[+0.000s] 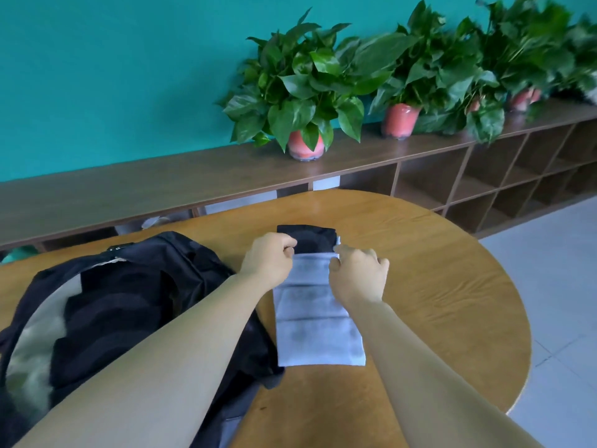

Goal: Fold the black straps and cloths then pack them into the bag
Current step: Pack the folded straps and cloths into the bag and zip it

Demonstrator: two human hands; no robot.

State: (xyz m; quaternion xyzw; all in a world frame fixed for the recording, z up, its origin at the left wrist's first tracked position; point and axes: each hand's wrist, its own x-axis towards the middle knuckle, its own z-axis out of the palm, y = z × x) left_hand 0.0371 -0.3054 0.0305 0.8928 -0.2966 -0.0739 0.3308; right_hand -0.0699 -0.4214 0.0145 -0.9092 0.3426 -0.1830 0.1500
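A long cloth [318,318] lies lengthwise on the round wooden table [436,286]. Its pale grey quilted side faces up, and its far end shows black [307,239]. My left hand [268,258] pinches the cloth's left edge where grey meets black. My right hand [358,274] pinches the right edge at the same height. A black bag [129,305] lies open on the table to the left, under my left forearm. Dark folded cloths and something pale sit inside it.
A long wooden cubby shelf [468,176] runs behind the table along a teal wall. Potted plants [307,92] in pink pots stand on its top. Grey tiled floor [549,270] shows to the right of the table.
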